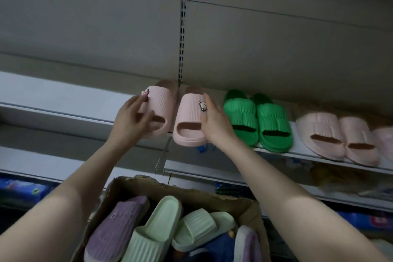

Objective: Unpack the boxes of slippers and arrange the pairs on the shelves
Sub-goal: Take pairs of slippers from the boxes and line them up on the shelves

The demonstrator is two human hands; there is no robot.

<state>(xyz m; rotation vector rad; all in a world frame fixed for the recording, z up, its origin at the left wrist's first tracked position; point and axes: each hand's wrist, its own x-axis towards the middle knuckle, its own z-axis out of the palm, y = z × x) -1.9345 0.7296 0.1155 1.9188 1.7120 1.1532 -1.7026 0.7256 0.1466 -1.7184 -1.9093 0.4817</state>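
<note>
Fingers [139, 100] of the left hand [131, 119] curl round the left pink slipper [161, 104]; the right hand [214, 121] presses flat, uncurled, against the right pink slipper [189, 117], green pair [257, 119] just beyond it. Toes overhang the shelf [319, 156] edge: best slide both back together, sides level.

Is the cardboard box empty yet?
No, not empty: the cardboard box holds light green slippers and purple slippers.
</note>
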